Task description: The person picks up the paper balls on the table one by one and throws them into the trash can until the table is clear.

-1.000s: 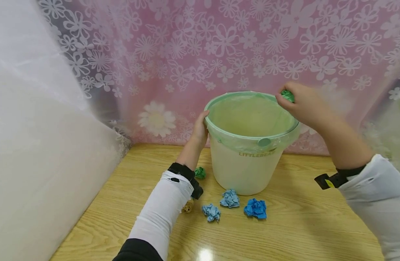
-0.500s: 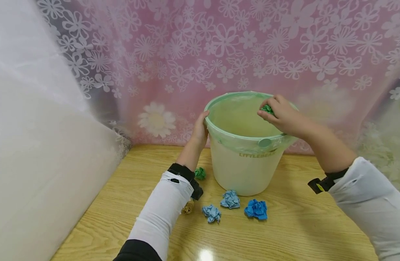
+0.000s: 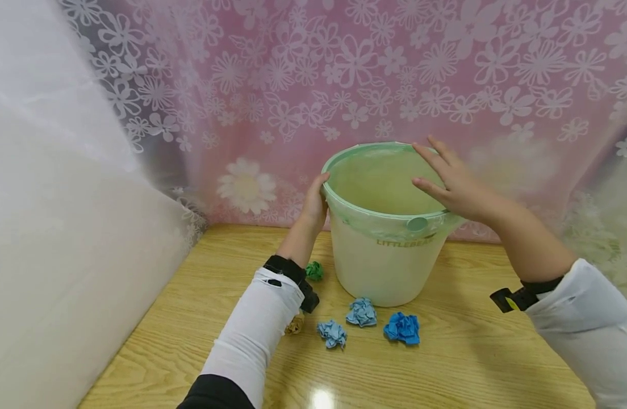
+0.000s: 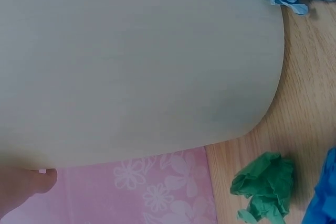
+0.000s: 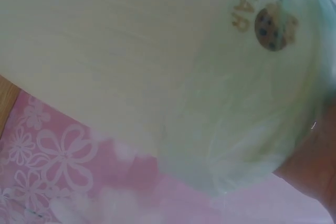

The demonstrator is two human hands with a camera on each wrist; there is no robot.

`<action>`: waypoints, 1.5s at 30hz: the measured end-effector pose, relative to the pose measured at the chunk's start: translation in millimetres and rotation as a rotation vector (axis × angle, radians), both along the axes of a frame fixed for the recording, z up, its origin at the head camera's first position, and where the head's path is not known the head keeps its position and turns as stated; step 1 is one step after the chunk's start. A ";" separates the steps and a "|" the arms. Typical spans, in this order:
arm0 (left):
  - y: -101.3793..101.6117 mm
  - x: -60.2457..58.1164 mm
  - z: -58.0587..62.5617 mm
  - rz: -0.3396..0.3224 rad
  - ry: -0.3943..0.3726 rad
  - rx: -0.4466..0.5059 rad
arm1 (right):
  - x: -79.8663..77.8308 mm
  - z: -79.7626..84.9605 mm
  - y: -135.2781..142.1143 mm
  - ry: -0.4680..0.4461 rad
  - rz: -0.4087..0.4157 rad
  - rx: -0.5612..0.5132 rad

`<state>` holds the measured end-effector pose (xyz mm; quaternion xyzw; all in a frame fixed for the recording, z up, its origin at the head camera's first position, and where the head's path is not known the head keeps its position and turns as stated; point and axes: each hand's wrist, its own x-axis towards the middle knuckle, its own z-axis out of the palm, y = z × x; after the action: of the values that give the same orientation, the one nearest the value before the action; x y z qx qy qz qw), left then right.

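A pale trash bin (image 3: 385, 261) with a translucent green liner bag (image 5: 231, 129) folded over its rim stands upright on the wooden table. My left hand (image 3: 313, 203) holds the bin's left side, thumb at the rim; in the left wrist view a fingertip (image 4: 46, 180) shows against the wall. Over the right part of the opening, my right hand (image 3: 459, 184) is spread with straight fingers and nothing in it. Crumpled paper balls lie near the bin: green (image 3: 314, 271), light blue (image 3: 362, 312), another light blue (image 3: 332, 334) and dark blue (image 3: 402, 328). The bottom of the bin is hidden.
A tan paper ball (image 3: 295, 324) is partly covered by my left forearm. Behind the bin hangs a pink flowered curtain (image 3: 272, 102), and a white sheet (image 3: 78, 227) closes off the left side. The wooden table (image 3: 472, 363) reaches toward me.
My right hand moved left from the rim to over the opening, holding a green paper ball, and then let it go; its fingers are spread now. The left hand stays on the bin.
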<state>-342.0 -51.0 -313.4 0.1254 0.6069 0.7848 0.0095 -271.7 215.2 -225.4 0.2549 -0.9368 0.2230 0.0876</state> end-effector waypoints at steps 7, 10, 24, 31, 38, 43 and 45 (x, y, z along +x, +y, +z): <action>-1.1 -0.7 2.2 -0.017 0.014 -0.001 | 15.2 -1.0 10.0 0.035 0.005 -0.038; -1.6 -0.7 1.9 -0.017 0.017 0.000 | 24.9 -3.7 16.3 0.074 0.004 -0.046; -3.5 0.9 -0.8 -0.005 0.011 -0.010 | 72.5 -35.0 34.0 0.198 0.026 -0.068; -5.2 0.6 1.0 -0.004 0.018 0.003 | 89.3 -65.3 30.2 0.224 0.082 -0.088; -3.8 0.4 0.6 -0.012 0.020 0.018 | 105.0 -94.9 26.8 0.184 0.080 -0.089; 0.2 -1.5 -1.1 -0.030 0.033 0.015 | 115.5 -116.9 25.1 0.181 0.072 -0.065; 0.9 -1.3 -2.1 -0.035 0.036 0.008 | 119.0 -125.9 21.8 0.150 0.067 -0.042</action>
<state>-343.3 -50.1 -315.5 0.1501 0.6017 0.7844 0.0118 -152.7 237.0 -351.4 0.3004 -0.9136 0.2257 0.1555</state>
